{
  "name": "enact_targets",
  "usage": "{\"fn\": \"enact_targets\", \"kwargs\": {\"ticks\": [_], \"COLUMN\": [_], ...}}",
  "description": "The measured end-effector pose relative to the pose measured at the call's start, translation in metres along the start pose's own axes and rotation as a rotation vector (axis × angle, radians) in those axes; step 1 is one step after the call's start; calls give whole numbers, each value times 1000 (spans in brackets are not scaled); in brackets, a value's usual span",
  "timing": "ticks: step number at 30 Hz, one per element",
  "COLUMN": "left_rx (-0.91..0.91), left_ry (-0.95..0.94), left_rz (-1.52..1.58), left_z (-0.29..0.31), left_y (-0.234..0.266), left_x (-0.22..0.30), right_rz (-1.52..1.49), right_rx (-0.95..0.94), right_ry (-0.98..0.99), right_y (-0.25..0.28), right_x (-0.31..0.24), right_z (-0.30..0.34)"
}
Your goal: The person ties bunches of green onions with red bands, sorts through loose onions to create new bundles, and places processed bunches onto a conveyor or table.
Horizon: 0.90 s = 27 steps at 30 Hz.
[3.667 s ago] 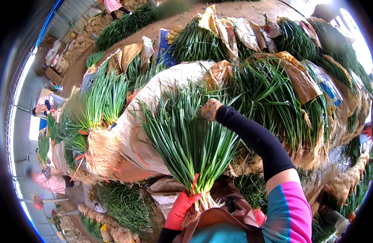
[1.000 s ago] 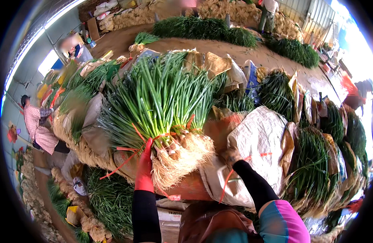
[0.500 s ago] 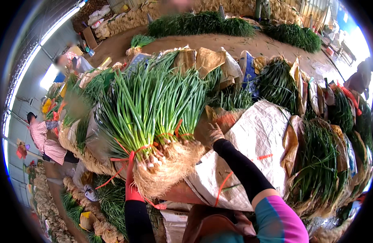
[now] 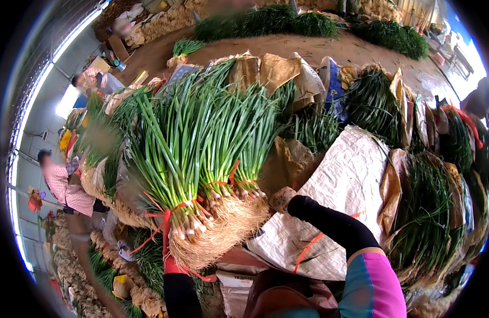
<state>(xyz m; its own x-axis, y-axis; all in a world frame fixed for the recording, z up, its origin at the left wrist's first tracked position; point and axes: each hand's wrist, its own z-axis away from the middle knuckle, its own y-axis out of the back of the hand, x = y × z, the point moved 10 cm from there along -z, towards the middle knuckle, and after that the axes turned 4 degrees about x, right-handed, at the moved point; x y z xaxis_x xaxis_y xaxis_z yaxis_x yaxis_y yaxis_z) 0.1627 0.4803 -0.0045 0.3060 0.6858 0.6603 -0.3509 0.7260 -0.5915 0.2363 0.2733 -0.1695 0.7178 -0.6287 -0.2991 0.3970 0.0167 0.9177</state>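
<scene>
I see green onion bundles (image 4: 234,138) lying left of the white sack (image 4: 334,212), the left hand (image 4: 169,259) at their left edge, the right hand (image 4: 282,200) just beside the roots (image 4: 223,233); whether either grips, I cannot tell. Leaves (image 4: 167,148) probably bruise; stems (image 4: 190,220) seem firmer to hold.

Three tied onion bundles (image 4: 219,164) at centre, two hands (image 4: 283,200) below; two people (image 4: 69,185) at left; one apron (image 4: 271,291), bottom centre.
</scene>
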Motion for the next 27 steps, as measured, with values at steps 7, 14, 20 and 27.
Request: {"fn": "enact_targets", "kwargs": {"ticks": [7, 14, 20, 27], "left_rx": [91, 4, 172, 307], "left_ry": [28, -11, -336, -388], "left_rz": [94, 132, -234, -340], "left_z": [-9, -3, -3, 2], "left_y": [12, -15, 100, 91], "left_x": [-14, 7, 28, 28], "right_rz": [732, 61, 10, 67], "right_rx": [44, 422, 339, 337], "right_ry": [296, -765, -714, -744], "right_y": [-91, 66, 28, 37], "right_x": [-8, 165, 164, 166], "right_z": [48, 0, -77, -83]}}
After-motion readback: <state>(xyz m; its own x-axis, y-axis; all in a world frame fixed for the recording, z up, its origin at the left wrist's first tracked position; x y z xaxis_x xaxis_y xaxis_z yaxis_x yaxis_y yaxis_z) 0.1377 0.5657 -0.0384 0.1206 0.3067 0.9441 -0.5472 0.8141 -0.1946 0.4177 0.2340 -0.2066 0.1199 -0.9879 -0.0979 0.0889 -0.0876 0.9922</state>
